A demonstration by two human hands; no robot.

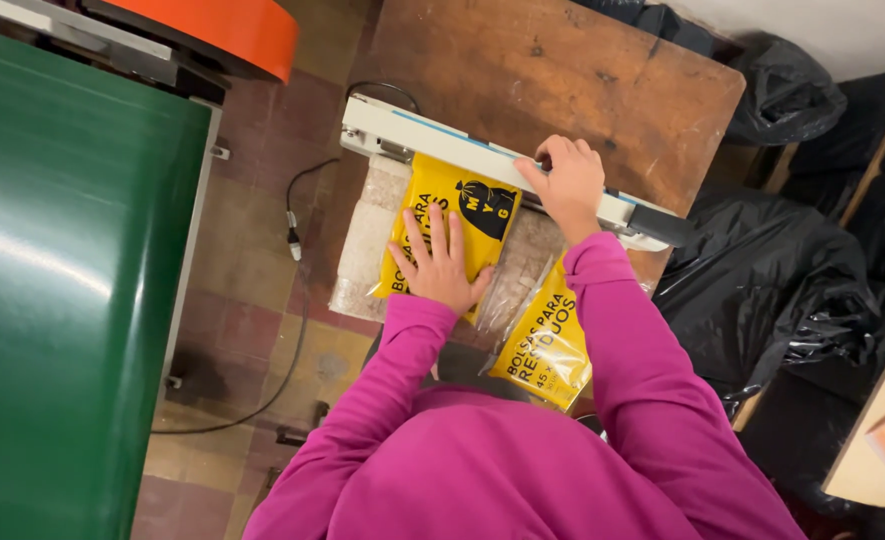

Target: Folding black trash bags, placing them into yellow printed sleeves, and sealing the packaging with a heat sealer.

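Note:
A yellow plastic packet [462, 200] with black print lies flat with its top edge under the white arm of a heat sealer [432, 135] on a wooden table [602, 70]. My left hand [438, 262] rests flat on the packet, fingers spread. My right hand [565, 183] presses down on the sealer arm near its black handle [660, 226]. A second yellow packet [544, 345] in clear wrap lies below my right forearm. Both sleeves are magenta.
A white block [367, 245] sits under the packet's left side. A green conveyor belt [62, 270] with an orange cover [232, 30] fills the left. Black plastic bags [762, 290] pile up on the right. A cable [297, 300] trails over the tiled floor.

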